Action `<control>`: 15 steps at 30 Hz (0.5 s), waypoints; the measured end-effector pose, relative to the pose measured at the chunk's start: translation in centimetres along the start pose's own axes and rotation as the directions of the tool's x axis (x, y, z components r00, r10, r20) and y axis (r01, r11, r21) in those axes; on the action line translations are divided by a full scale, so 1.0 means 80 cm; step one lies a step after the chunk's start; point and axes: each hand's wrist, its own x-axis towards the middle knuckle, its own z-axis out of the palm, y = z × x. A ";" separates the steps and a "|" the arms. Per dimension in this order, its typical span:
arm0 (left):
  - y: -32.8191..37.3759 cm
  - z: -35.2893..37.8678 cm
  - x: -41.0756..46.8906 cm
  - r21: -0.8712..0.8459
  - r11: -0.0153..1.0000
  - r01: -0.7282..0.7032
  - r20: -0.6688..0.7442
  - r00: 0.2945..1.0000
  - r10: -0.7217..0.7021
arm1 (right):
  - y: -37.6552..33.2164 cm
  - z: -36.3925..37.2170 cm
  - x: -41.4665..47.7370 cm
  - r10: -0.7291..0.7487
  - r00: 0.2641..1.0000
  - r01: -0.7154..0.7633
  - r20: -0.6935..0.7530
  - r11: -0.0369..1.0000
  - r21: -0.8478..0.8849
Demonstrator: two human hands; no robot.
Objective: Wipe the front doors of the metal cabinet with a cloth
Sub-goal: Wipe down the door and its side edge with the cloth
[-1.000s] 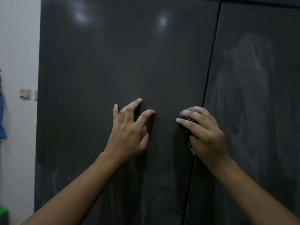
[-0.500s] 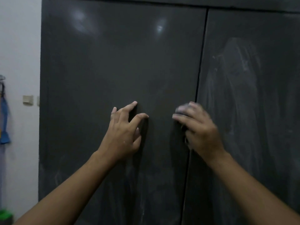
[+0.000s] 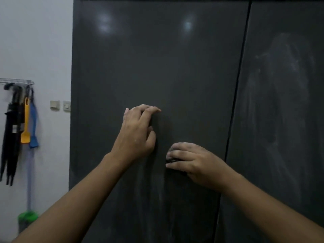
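Fingers [image 3: 177, 151] of the right hand [image 3: 198, 163] curl over a small dark cloth [image 3: 171, 160], grasping it and pressing it flat against the left door [image 3: 157, 58] of the metal cabinet. Only a sliver of the wad shows between the fingers, and they are dusted with pale powder. The cloth sits low on the left door, left of the vertical seam [image 3: 240, 85] that divides the two doors.

From the head camera, the left hand [image 3: 136, 134] is up and left of the right hand, near it but apart. Its fingers [image 3: 150, 109] are arched and loose, gripping nothing, with the tips resting on the same door. Both forearms reach in from the bottom of the view.

Faint pale streaks [image 3: 157, 199] run down the left door beneath the hands. The right door [image 3: 306, 155] carries a broad whitish smear [image 3: 284, 85] over its upper and middle part. Two soft light reflections [image 3: 188, 25] glow near the top of the left door.

Left of the cabinet is a white wall [image 3: 35, 41] with two small switch plates [image 3: 54, 104] just beside the cabinet's edge. Further left a wire rack [image 3: 17, 81] holds hanging black items [image 3: 12, 128], a yellow tool [image 3: 26, 123] and a blue tool [image 3: 33, 125]. A green object [image 3: 28, 216] sits low by the wall.
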 end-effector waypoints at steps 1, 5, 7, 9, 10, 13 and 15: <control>-0.005 -0.005 -0.003 0.010 1.000 0.006 -0.001 1.000 -0.006 | 0.002 -0.003 0.001 -0.004 1.000 0.004 -0.010 1.000 -0.005; -0.038 -0.021 -0.019 0.071 0.990 0.120 0.015 0.992 -0.121 | 0.001 0.000 0.016 0.247 0.922 -0.258 -0.299 0.966 0.003; -0.059 -0.029 -0.029 0.084 0.979 0.186 0.069 0.979 -0.192 | -0.017 0.019 0.029 0.409 0.827 -0.423 -0.385 0.904 0.052; -0.081 -0.038 -0.035 0.090 0.979 0.183 0.138 0.971 -0.194 | -0.046 0.041 0.043 0.524 0.764 -0.513 -0.375 0.847 0.139; -0.091 -0.042 -0.039 0.094 0.981 0.169 0.154 0.971 -0.182 | -0.060 0.052 0.050 0.563 0.750 -0.534 -0.349 0.825 0.184; -0.120 -0.058 -0.050 0.101 0.975 0.197 0.108 0.972 -0.207 | -0.098 0.087 0.072 0.545 0.797 -0.508 -0.262 0.838 0.198; -0.137 -0.066 -0.061 0.077 0.969 0.233 0.070 0.969 -0.239 | -0.119 0.112 0.090 0.484 0.847 -0.464 -0.220 0.875 0.138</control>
